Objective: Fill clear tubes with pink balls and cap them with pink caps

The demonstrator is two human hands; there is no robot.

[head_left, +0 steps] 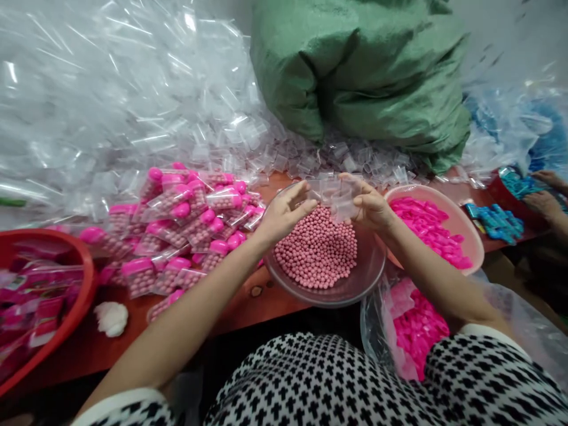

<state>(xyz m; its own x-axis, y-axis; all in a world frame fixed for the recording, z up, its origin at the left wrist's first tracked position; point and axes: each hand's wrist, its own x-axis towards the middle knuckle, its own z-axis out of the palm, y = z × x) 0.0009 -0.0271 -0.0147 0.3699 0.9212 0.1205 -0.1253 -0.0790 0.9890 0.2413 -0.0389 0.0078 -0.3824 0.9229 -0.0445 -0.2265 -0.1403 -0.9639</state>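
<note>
My right hand (371,204) pinches a few small clear plastic containers (341,198) above the bowl. Left of them, my left hand (286,212) is held with thumb and fingers apart, its fingertips close to the containers; nothing shows in its grasp. Beneath both hands sits a see-through bowl (370,278) with many pink beads (317,251) in it. To the left lies a heap of filled clear containers with pink caps (190,222). On the right, a pale pink basin (475,251) holds bright pink plastic caps (428,228).
Loose clear containers (155,89) pile up along the back beside a green sack (364,71). A red tub (89,284) and a crumpled white wad (110,318) are at left. More pink pieces (419,325) fill a plastic bag at lower right. Another person's hands (545,198) work near blue pieces (497,222).
</note>
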